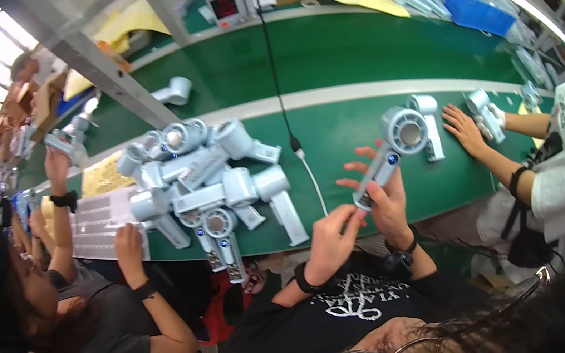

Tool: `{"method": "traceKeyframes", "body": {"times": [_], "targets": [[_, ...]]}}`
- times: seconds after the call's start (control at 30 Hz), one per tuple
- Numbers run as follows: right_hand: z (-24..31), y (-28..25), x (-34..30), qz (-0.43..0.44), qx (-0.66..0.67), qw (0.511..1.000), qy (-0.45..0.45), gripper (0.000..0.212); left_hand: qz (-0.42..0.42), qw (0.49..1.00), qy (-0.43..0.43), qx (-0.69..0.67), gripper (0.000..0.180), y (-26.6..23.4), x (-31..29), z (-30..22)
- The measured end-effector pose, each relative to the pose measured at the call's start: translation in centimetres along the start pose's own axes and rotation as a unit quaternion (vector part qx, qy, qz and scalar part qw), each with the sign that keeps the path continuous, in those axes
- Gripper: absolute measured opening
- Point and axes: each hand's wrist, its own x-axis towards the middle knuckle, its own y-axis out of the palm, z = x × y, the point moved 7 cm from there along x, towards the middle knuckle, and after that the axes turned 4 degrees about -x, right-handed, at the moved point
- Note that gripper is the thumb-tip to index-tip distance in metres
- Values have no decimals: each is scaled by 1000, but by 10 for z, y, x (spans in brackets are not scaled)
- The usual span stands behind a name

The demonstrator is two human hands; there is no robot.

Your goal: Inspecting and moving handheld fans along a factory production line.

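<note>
A light-blue handheld fan (406, 131) is tilted over the green bench, its round head up and to the right. My right hand (389, 208) grips its handle, thumb in front and some fingers spread behind. A small blue light and an uncovered section with inner parts show on the handle. My left hand (332, 243) is closed in a pinch at the handle's lower end; whether something small is also between those fingertips cannot be made out. To the left, several similar fans lie in a heap (206, 169), some with lit blue displays.
A white cable (313, 183) hangs from a black cord onto the bench (340, 121). One fan (427, 127) lies right of mine. A co-worker's hand (464, 131) rests farther right, near another fan. At left, another co-worker sits beside a white tray (102, 220). A blue bin (467, 2) stands behind.
</note>
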Motion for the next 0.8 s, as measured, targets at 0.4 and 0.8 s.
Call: {"method": "traceKeyframes", "body": {"times": [0.4,0.8], "targets": [[3,1,3,-10,84,994,65,61,28,999,44,-7,12,7,1,-13],[-27,-14,-12,-98,523,821,208,53,-10,987,140,77,21,13,-4,-41]]}}
